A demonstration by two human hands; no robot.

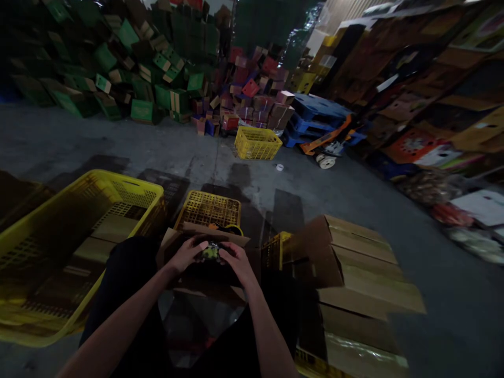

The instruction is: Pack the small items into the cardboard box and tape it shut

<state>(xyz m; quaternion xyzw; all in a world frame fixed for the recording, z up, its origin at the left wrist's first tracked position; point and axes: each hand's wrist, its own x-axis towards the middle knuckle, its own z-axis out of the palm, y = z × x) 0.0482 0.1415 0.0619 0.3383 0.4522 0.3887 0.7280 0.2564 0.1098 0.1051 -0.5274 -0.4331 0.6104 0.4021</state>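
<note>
My left hand (188,254) and my right hand (235,260) meet over an open cardboard box (205,231) in front of my knees. Between their fingertips they pinch a small yellow-green object (211,252) that is too dim to name. Both hands have their fingers curled onto it. Inside the box the contents are dark. Behind the box lies an upturned yellow crate (208,208) with something yellow and black (228,229) at its near edge.
A large yellow plastic crate (47,231) holding flat cardboard stands at my left. Cardboard boxes (354,262) are stacked at my right. Farther off are another yellow crate (256,143), blue pallets (315,113), a tape roll (279,167) and heaps of green and red boxes.
</note>
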